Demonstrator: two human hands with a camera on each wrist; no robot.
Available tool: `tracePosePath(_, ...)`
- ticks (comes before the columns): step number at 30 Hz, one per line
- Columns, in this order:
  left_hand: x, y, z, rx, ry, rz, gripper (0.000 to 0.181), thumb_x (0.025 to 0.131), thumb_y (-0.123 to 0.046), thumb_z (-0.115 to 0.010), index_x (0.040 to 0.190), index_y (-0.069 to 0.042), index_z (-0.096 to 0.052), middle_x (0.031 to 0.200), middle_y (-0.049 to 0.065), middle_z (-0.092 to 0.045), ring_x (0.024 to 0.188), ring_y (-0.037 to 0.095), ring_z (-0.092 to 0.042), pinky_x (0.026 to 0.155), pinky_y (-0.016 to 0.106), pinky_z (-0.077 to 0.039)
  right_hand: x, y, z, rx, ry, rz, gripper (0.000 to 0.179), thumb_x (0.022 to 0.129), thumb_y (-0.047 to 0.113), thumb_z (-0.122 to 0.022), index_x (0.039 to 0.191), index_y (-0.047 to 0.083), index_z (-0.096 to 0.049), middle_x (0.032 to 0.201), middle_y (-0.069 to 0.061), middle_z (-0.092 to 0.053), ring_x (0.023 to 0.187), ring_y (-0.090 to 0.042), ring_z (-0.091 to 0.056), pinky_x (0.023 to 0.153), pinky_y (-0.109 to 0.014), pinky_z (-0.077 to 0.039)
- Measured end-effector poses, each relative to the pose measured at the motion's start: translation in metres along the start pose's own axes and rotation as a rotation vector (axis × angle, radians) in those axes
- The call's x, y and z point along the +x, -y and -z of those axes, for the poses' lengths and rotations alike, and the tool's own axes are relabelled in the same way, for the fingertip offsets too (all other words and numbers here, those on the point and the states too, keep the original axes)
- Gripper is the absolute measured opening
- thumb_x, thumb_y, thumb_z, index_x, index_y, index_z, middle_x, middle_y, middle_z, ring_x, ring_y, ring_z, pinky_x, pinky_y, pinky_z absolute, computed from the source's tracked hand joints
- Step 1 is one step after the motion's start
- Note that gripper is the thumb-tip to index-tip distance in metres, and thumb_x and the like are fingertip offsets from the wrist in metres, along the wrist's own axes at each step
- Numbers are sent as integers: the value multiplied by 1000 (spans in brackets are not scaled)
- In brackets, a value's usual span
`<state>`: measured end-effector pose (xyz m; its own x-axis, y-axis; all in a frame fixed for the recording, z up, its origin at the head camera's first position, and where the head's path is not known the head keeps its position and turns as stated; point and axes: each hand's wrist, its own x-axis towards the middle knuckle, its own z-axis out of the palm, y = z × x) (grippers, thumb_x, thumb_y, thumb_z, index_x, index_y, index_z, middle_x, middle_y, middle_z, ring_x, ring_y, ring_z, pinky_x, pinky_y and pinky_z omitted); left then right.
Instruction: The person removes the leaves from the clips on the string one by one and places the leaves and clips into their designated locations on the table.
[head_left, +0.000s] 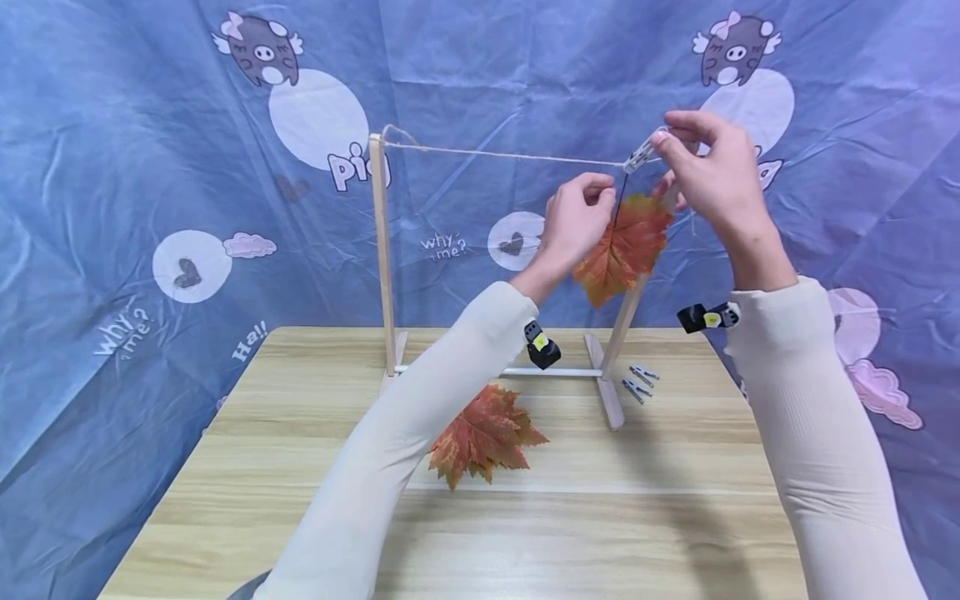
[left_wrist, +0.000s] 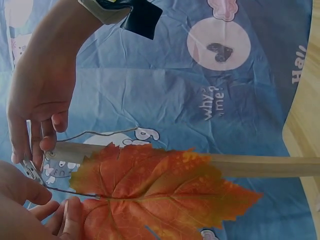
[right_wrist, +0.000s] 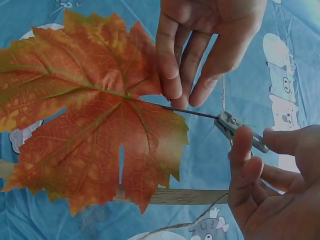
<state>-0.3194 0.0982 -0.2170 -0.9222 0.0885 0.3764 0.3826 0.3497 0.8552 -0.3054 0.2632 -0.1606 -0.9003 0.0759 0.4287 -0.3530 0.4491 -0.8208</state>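
Observation:
My right hand (head_left: 712, 167) pinches a small pale clothespin (head_left: 640, 156) between thumb and fingers. The clothespin's nose is at the twine (head_left: 517, 156), where the dark stem (right_wrist: 195, 113) of an orange-red artificial maple leaf (head_left: 626, 250) meets it. Below the twine the leaf hangs, its stem uppermost. Close beside that stem is my left hand (head_left: 577, 212), its fingers loosely bent. In the right wrist view the left hand's fingers (right_wrist: 192, 65) reach down near the stem without gripping it; whether they touch it I cannot tell.
The twine runs from the left wooden post (head_left: 382, 250) of a stand with a white crossbar (head_left: 555, 372). More maple leaves (head_left: 491, 433) lie on the wooden table (head_left: 600, 533), partly behind my left sleeve. Two clothespins (head_left: 637, 390) lie near the stand's right foot (head_left: 611, 404). A blue printed cloth (head_left: 465, 67) hangs behind.

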Motion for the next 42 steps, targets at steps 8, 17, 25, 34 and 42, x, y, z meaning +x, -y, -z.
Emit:
tracePosePath(8, 8, -1, -1, 8, 63, -51, 27, 109, -21, -62, 133, -16, -73, 121, -5, -79, 109, 2, -71, 86, 6, -50, -1, -4, 1, 90, -7, 58, 29, 104, 19, -70, 131, 9, -71, 94, 4, -61, 50, -4, -65, 40, -16, -47)
tracePosePath(17, 13, -1, -3, 34, 86, -79, 25, 109, -21, -62, 131, -17, -74, 121, -7, -78, 109, 0, -70, 89, 7, -49, 0, -7, 0, 146, -16, 68, 20, 104, 14, -68, 123, 11, -74, 94, 3, -64, 49, -5, -64, 40, -16, -45)
tracePosePath(25, 16, -4, -6, 20, 60, -106, 17, 107, -20, -67, 120, -13, -76, 112, -5, -80, 101, -2, -71, 83, 6, -49, 2, -9, 0, 194, -40, 73, 15, 103, 12, -70, 116, 12, -77, 89, 1, -64, 46, -5, -64, 38, -16, -44)
tracePosePath(34, 18, -5, -6, 22, 56, -95, 15, 106, -20, -69, 118, -14, -76, 109, -6, -80, 94, -2, -71, 77, 8, -47, 2, -7, 1, 181, -63, 71, 11, 102, 9, -71, 110, 13, -78, 87, 4, -67, 45, -5, -62, 39, -15, -44)
tracePosePath(42, 16, -6, -3, 2, 49, -86, 16, 106, -20, -69, 118, -13, -76, 108, -5, -81, 93, -2, -71, 73, 9, -48, 2, -5, -6, 225, -146, 131, 9, 99, 3, -72, 105, 6, -79, 87, 1, -65, 43, -5, -59, 40, -14, -45)
